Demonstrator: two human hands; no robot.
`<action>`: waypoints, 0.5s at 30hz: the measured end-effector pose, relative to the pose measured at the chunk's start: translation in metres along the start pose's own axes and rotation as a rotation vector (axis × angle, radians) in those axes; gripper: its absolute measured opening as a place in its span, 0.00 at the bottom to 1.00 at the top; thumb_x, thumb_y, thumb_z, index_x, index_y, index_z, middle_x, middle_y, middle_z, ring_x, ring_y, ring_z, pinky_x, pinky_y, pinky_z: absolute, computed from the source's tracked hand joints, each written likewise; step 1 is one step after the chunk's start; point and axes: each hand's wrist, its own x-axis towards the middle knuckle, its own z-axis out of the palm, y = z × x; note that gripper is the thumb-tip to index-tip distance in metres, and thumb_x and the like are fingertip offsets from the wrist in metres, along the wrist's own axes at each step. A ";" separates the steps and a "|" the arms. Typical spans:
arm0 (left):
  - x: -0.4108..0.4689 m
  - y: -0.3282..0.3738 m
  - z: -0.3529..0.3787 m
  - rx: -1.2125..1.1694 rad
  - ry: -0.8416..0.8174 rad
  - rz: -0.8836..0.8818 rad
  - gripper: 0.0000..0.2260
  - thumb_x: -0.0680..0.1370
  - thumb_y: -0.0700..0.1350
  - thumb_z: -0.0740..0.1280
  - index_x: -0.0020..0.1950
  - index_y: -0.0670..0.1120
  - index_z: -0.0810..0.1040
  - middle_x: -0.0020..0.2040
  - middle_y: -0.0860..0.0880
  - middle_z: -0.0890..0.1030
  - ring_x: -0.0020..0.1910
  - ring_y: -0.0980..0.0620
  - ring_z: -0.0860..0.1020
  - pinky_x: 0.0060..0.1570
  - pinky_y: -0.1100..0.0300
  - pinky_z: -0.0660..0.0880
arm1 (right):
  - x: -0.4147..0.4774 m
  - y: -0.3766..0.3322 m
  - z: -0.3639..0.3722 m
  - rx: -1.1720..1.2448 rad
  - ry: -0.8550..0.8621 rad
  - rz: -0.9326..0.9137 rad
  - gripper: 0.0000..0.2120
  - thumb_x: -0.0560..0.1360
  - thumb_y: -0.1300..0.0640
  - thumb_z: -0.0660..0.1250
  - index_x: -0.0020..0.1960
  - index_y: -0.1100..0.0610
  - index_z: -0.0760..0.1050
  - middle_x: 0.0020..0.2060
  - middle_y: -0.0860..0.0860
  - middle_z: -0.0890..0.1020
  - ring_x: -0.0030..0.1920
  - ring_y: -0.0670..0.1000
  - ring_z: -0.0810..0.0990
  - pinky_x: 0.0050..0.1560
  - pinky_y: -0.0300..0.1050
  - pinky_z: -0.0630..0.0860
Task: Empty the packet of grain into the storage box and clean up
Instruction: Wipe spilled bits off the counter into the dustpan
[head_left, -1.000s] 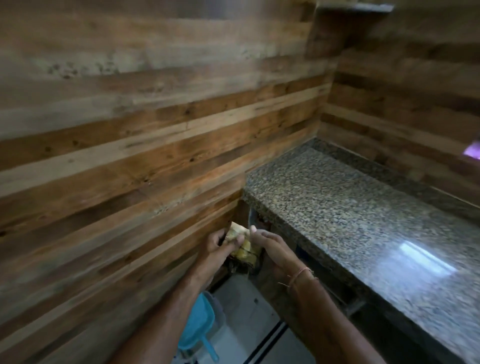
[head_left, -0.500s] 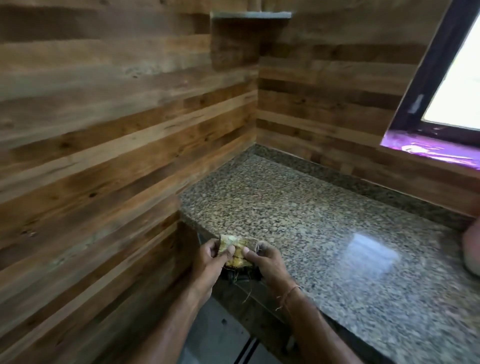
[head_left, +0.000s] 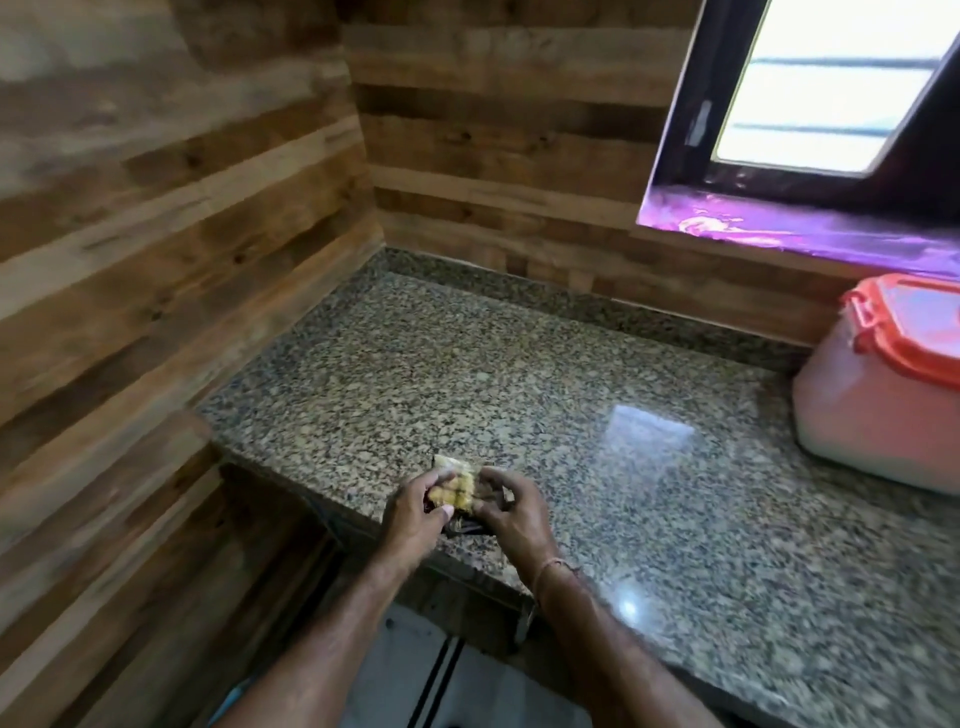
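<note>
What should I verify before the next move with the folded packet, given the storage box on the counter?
1. Packet held by both hands, left hand and right hand: ok.
2. Packet empty: cannot tell; it looks folded small, contents hidden.
3. Storage box lid on: ok, though whether the latch is clipped cannot be told.
4. Counter free of spilled grain: cannot tell; the speckled granite would hide it.
5. Box stable on the counter: ok, it stands upright near the wall.
</note>
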 end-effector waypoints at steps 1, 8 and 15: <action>0.007 -0.006 0.007 0.045 -0.005 -0.001 0.21 0.74 0.35 0.74 0.65 0.51 0.82 0.60 0.51 0.83 0.57 0.52 0.80 0.54 0.64 0.74 | 0.004 0.004 0.000 -0.084 0.020 -0.008 0.18 0.72 0.63 0.75 0.59 0.49 0.82 0.52 0.42 0.79 0.56 0.50 0.81 0.57 0.49 0.82; 0.036 -0.037 0.026 0.121 -0.032 0.003 0.20 0.73 0.35 0.76 0.61 0.52 0.82 0.55 0.51 0.84 0.47 0.53 0.83 0.43 0.58 0.83 | 0.027 0.043 0.017 -0.449 0.053 0.085 0.18 0.74 0.58 0.74 0.63 0.54 0.77 0.58 0.52 0.75 0.58 0.52 0.75 0.57 0.40 0.72; 0.068 -0.070 0.034 0.257 -0.115 0.065 0.18 0.76 0.35 0.73 0.64 0.49 0.82 0.61 0.50 0.81 0.50 0.57 0.77 0.32 0.75 0.67 | 0.044 0.060 0.031 -0.720 0.070 0.111 0.21 0.74 0.51 0.75 0.65 0.50 0.75 0.60 0.51 0.72 0.56 0.50 0.73 0.45 0.37 0.74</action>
